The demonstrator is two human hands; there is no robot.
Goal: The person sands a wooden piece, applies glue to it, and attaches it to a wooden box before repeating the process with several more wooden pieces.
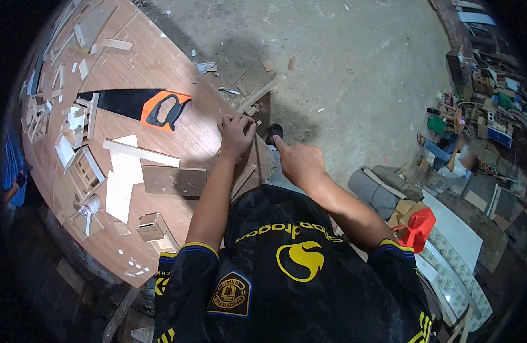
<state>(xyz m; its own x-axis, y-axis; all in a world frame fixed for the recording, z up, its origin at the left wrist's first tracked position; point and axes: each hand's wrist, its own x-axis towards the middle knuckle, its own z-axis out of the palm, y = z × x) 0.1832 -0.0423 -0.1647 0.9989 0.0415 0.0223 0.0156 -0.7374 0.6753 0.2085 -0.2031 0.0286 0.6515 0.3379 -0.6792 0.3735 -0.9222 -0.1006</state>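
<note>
My left hand [236, 132] rests at the edge of the wooden table [200, 86], its fingers bent and close together. What lies beneath those fingers is hidden. Just right of the edge is my right hand [302, 163], its index finger stretched forward and the other fingers curled in; whatever they hold, if anything, does not show. On the table, left of my left hand, lies a handsaw [165, 110] with an orange and black handle. A wooden strip [142, 153] and a flat board [175, 181] lie nearer my left forearm.
White sheets [119, 195], a roll of string [91, 206] and small wooden pieces [152, 227] lie on the table. Offcuts [260, 94] litter the floor. A red bag [416, 226] stands at right, and a person [455, 166] sits farther off. Another person's sleeve [15, 160] shows at far left.
</note>
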